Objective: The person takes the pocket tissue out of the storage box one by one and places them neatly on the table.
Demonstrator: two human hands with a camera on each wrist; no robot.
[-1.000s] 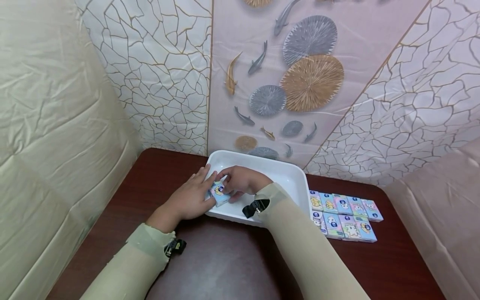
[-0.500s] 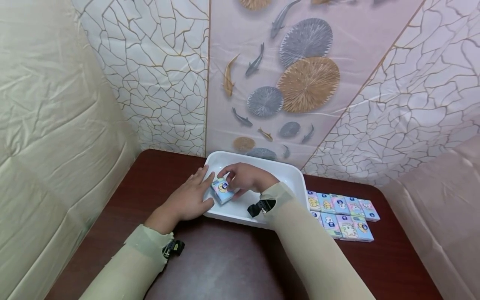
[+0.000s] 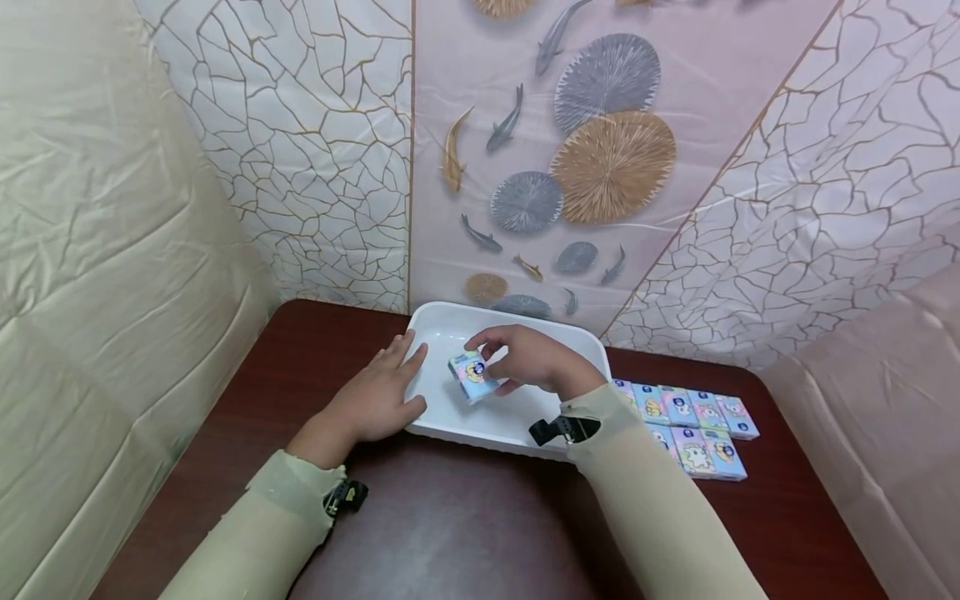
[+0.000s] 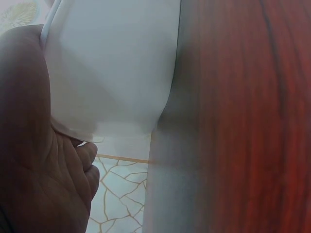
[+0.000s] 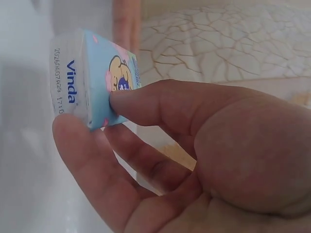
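A small light-blue Vinda tissue pack (image 3: 471, 383) with a yellow cartoon figure is pinched in my right hand (image 3: 534, 358), above the white tray (image 3: 438, 417). The right wrist view shows the thumb on the printed face of the pack (image 5: 70, 80) and a fingertip at its lower end. My left hand (image 3: 371, 402) rests on the left edge of the tray, fingers extended and thumb spread apart. Up close in the left wrist view, the hand (image 4: 43, 160) lies against the tray wall (image 4: 116, 73).
Several similar tissue packs (image 3: 693, 454) lie in two rows right of the tray, partly hidden by the right forearm. The dark red-brown table (image 3: 315, 350) meets patterned cloth (image 3: 480, 250) at the back. Cloth also hangs on both sides.
My right hand has lifted the tissue pack away from the left hand and moved it to the right above the tray. The left hand has stayed at the tray edge.
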